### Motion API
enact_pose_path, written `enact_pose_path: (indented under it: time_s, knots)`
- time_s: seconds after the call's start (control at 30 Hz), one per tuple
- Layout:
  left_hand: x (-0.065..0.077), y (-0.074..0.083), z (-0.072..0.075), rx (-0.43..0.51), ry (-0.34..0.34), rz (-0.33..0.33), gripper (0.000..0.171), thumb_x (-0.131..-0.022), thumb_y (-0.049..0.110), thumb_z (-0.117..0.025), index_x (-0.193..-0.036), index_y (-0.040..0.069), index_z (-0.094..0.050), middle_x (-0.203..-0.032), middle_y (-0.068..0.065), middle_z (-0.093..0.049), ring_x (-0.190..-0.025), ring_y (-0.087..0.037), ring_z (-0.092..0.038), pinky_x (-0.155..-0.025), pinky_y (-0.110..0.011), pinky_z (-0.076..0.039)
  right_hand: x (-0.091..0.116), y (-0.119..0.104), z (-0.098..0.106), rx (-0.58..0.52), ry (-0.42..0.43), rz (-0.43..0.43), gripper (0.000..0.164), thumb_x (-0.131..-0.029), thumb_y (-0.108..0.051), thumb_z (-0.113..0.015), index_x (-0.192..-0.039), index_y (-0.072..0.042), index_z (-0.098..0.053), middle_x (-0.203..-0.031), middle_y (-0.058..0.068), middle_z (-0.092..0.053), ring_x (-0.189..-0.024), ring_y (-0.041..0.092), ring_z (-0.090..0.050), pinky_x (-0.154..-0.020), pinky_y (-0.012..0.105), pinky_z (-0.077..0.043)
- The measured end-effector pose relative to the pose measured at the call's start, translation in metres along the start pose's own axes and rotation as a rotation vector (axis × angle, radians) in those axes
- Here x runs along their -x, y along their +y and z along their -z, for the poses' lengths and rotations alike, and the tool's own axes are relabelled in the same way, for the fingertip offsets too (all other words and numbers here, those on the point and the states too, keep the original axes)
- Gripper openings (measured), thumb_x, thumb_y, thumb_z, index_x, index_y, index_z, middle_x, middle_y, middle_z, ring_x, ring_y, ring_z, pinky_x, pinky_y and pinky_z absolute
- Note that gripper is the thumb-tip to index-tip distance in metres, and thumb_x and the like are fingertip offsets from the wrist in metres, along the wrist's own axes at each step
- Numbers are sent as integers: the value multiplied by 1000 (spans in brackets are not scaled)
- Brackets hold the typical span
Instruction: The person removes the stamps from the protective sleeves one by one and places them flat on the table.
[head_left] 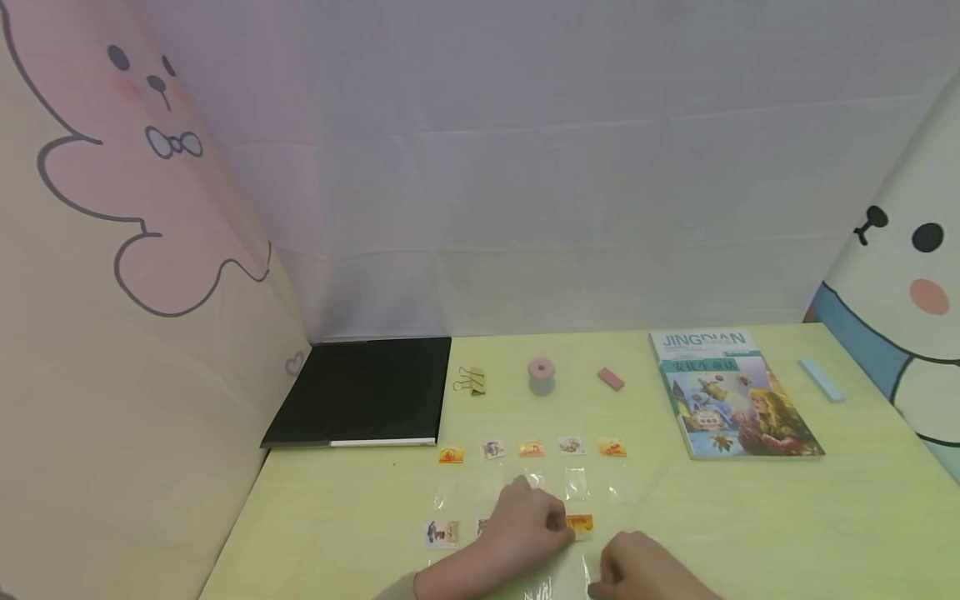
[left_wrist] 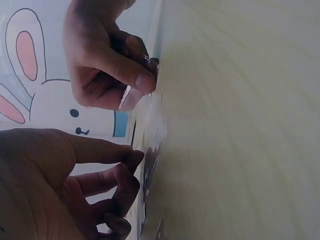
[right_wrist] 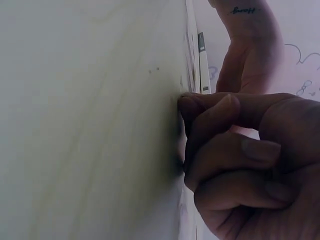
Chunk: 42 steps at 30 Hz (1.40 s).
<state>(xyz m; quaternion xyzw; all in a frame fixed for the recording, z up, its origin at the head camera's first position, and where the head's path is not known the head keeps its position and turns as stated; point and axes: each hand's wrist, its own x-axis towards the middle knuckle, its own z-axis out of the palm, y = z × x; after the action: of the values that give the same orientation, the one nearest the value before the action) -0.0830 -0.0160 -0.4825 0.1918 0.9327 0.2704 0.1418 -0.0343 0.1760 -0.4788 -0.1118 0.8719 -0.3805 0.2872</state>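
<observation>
My left hand [head_left: 517, 529] reaches over the lower row of small picture cards. Its thumb and forefinger come together at the edge of an orange card [head_left: 580, 525], and it hides part of the row. To its right, my right hand [head_left: 641, 568] is low at the frame's bottom, fingers curled. In the left wrist view, that right hand [left_wrist: 107, 65] pinches a small clear plastic sleeve [left_wrist: 131, 97] between thumb and finger. The left hand's fingertips [left_wrist: 134, 156] are at the table surface there. The right wrist view shows the right hand [right_wrist: 245, 155] in front of the left forearm.
Above lie small cards [head_left: 532, 449] in a row, with clear sleeves [head_left: 576, 483] below them. Farther back are a black board [head_left: 367, 392], a binder clip [head_left: 472, 381], a pink-topped spool [head_left: 542, 377], a pink eraser [head_left: 611, 379], a book [head_left: 735, 396] and a blue strip [head_left: 822, 380].
</observation>
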Motion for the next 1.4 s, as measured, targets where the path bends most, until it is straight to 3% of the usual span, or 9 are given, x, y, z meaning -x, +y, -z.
enact_pose_path:
  time_s: [0.2,0.4,0.83,1.27,1.4]
  knots:
    - [2,3,-2,-63,26,-5,32,-74,35,-70,-48,29,-52,-63,9,-44,-73,-14,-36,-64,-28,-29,-1,-4,-7,137,83,-85,42,-73,-43,-72,-50,-16,-49,-45,-8,-40,-42,10,-37,-42,28,-29]
    - [5,10,0,-104,45,-1,34,-73,33,-71,-46,27,-51,-64,8,-43,-71,-13,-35,-62,-27,-27,1,-7,-9,192,101,-148,41,-73,-46,-72,-54,-15,-53,-49,-5,-46,-45,13,-40,-43,29,-31]
    - [6,12,-1,-128,57,-17,37,-74,34,-70,-45,27,-49,-59,10,-42,-66,-12,-33,-60,-25,-24,0,0,-10,136,90,-97,46,-71,-50,-71,-48,-17,-47,-44,-10,-34,-41,10,-32,-41,27,-23]
    - [6,11,1,-110,72,-10,36,-75,34,-70,-46,28,-50,-60,10,-42,-66,-13,-33,-60,-26,-24,2,1,-3,80,53,-87,43,-74,-51,-70,-53,-17,-54,-47,-8,-45,-45,11,-40,-43,28,-30]
    - [4,13,-2,-107,106,-13,34,-74,34,-71,-47,29,-52,-60,11,-42,-68,-12,-33,-61,-26,-25,4,4,6,56,62,-13,42,-78,-51,-67,-53,-19,-54,-48,-10,-45,-45,8,-41,-44,26,-33]
